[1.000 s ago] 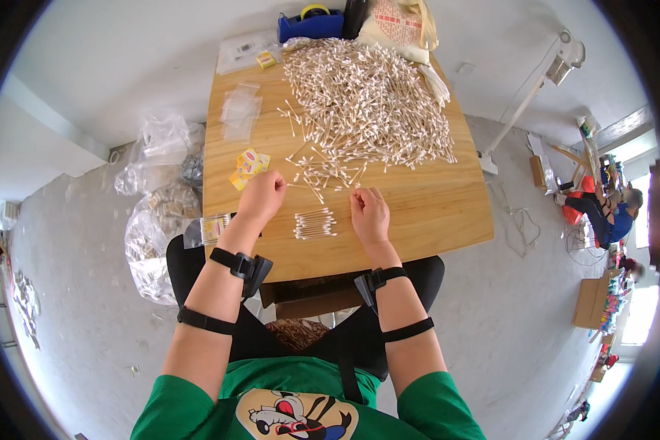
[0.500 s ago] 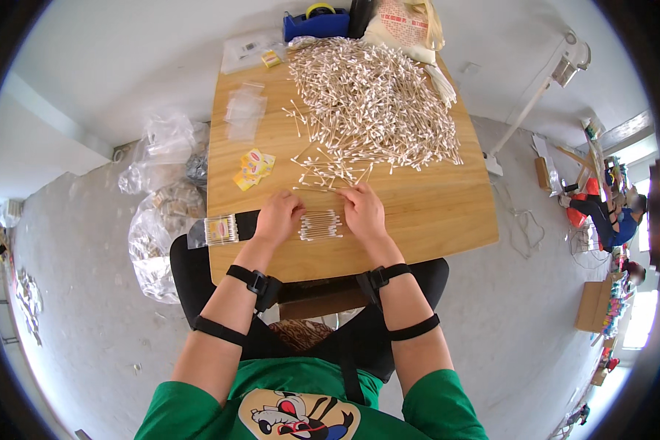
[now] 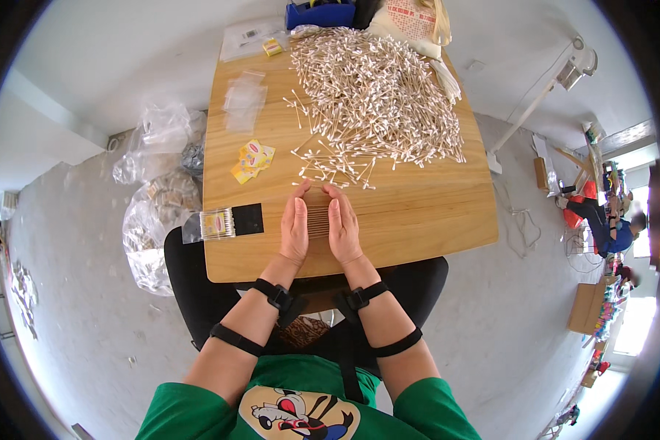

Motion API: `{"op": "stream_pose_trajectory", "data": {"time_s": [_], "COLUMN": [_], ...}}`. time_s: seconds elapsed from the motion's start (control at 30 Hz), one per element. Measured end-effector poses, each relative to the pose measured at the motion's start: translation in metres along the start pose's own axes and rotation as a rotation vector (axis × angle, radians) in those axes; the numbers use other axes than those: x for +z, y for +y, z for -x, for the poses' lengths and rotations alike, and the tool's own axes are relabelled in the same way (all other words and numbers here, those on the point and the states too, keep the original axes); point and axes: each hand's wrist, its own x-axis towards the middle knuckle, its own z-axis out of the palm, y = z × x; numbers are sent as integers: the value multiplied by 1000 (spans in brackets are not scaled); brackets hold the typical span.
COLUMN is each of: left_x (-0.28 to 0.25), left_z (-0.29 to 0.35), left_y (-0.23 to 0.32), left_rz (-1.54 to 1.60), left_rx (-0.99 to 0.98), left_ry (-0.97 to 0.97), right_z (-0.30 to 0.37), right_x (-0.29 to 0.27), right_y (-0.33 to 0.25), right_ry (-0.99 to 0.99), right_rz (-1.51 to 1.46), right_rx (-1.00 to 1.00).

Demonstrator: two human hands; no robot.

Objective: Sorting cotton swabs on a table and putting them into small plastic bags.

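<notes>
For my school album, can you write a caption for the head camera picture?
Left hand and right hand flank a row of cotton swabs, near a big swab heap.

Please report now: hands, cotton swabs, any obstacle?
Left hand, right hand: open, palms inward. Cotton swab row between them. Loose swab pile beyond, not blocking.

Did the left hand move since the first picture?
Yes, the left hand moved right and nearer the person, away from the yellow cards.

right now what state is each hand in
Left hand: open, fingers extended, at the left end of the swab row.
Right hand: open, fingers extended, at its right end.
</notes>
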Motion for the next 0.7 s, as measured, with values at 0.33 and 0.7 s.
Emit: {"op": "stream_pose_trajectory", "data": {"time_s": [0.33,0.7], "left_x": [-21,-25], "left_z": [6,19], "left_y": [4,2], "left_rz": [-646,-1403], "left_rx": [273,386], "left_ry": [-120,-314], "right_z": [6,28], "right_x": [-18,-53], "right_y": [17,-7], "right_ry": [213,-22], "right_rz": [-384,344], "right_rx": [174,-161]}}
